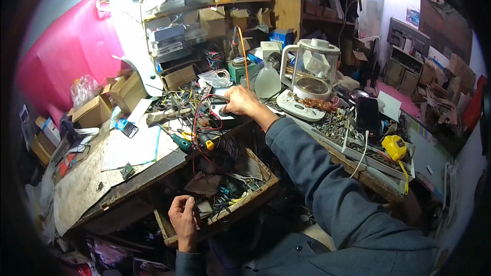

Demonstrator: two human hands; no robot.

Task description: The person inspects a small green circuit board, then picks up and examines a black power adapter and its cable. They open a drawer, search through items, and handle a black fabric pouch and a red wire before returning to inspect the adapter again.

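Observation:
My right hand reaches across the bench, fingers bent down onto the dark dial of a multimeter lying flat among loose parts. Part of its face is hidden by the hand. A red test lead loops left of it and hangs over the bench edge. My left hand is by the near left corner of an open wooden drawer, thumb and fingers pinched together. What they hold, if anything, is too small to make out. A green-handled screwdriver lies at the bench edge between the hands.
A glass kettle on a white base stands right of the right hand, beside a clear bottle. Farther right are a phone with a white cable and a yellow tape measure. Cardboard boxes and paper occupy the left.

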